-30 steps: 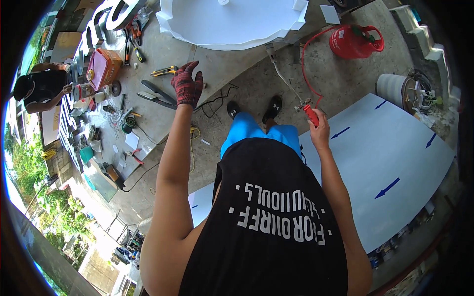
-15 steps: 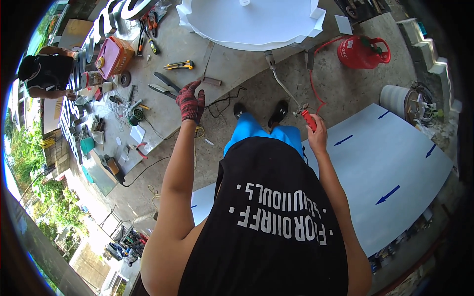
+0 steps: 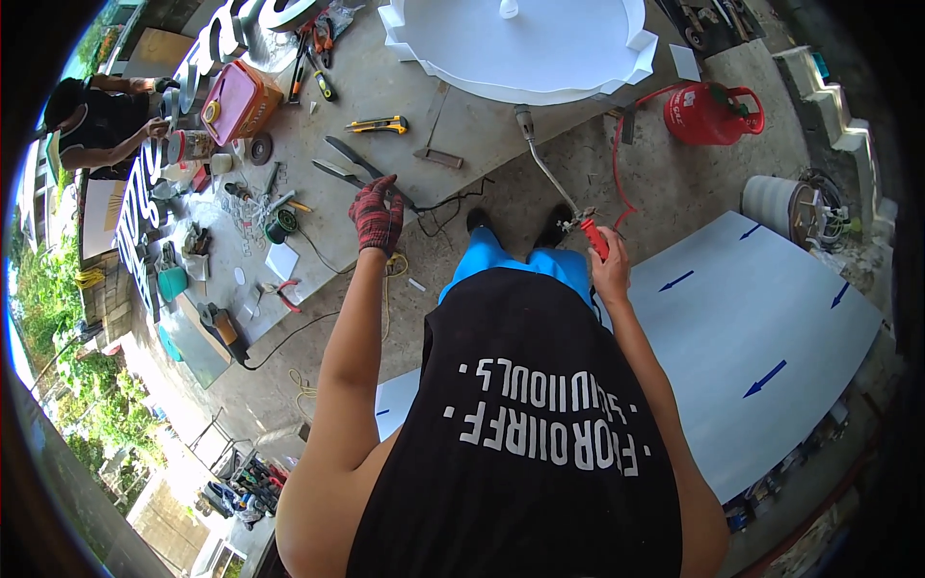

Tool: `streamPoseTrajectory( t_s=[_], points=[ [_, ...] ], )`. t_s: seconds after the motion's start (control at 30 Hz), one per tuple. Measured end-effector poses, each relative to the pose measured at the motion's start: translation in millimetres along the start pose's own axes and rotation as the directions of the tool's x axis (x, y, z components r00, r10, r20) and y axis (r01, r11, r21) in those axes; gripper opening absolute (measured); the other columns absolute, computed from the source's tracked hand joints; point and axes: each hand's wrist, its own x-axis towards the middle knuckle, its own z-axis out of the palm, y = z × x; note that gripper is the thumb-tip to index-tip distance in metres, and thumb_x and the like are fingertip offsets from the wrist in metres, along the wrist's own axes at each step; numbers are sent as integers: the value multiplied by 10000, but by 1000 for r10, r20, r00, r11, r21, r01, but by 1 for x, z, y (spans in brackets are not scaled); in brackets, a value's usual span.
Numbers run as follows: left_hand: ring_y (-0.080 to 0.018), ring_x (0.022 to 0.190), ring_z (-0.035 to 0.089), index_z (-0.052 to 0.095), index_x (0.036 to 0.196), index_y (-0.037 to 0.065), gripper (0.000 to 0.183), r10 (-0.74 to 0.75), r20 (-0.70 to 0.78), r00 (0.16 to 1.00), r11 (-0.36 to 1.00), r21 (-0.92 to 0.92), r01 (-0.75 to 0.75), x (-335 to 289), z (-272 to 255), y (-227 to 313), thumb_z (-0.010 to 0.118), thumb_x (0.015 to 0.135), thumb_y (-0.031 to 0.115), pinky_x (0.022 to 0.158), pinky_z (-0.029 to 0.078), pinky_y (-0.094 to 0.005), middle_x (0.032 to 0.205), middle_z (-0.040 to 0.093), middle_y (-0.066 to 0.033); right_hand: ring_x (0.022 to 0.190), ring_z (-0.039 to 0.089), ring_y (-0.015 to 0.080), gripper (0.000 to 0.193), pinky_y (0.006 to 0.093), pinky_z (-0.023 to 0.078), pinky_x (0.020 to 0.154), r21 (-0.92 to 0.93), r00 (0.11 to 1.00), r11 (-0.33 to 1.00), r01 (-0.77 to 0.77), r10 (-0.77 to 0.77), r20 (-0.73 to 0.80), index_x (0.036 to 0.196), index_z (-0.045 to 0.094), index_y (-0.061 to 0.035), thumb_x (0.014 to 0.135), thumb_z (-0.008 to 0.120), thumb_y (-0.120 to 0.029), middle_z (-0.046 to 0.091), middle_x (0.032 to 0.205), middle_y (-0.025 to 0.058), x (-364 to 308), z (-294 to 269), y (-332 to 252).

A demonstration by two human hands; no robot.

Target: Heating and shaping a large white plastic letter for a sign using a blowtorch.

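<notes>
From my remote post, I have my bare right grip [image 3: 611, 268] closed around the red handle of a gas torch with a long bent metal tube [image 3: 550, 171]. Its nozzle sits near the edge of the grey desk [image 3: 371, 72] and the large white disc with a toothed rim [image 3: 520, 53]. A thin red hose [image 3: 615, 164] runs near a red metal gas cylinder [image 3: 703, 118].

My left grip [image 3: 376, 220], in a red-and-black knitted glove, is loosely spread beside black-and-silver scissors [image 3: 349, 154]; I cannot tell whether they touch. A yellow-and-black utility knife [image 3: 378, 124] lies beyond.
</notes>
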Motion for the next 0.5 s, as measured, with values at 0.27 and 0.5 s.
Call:
streamPoseTrajectory(
  t_s=[0.27,0.5],
  points=[
    [-297,1233,573,676,1264,246,408,-66,50,997,997,48,64,0,-9,-25,695,857,250,1080,365,-470,1288,660,-60,1155,583,417,504,470,469,966,-45,997,998,-33,30,-65,1312,551,-94,837,692,-4,614,1228,193,-10,-8,5],
    [-291,1230,576,677,1263,242,403,-65,37,997,997,46,63,-3,-4,-17,690,860,255,1077,371,-461,1280,663,-61,1166,581,415,509,468,467,977,-82,997,995,-54,49,-60,1311,554,-101,832,701,-7,614,1234,185,-3,-33,22]
  ],
)
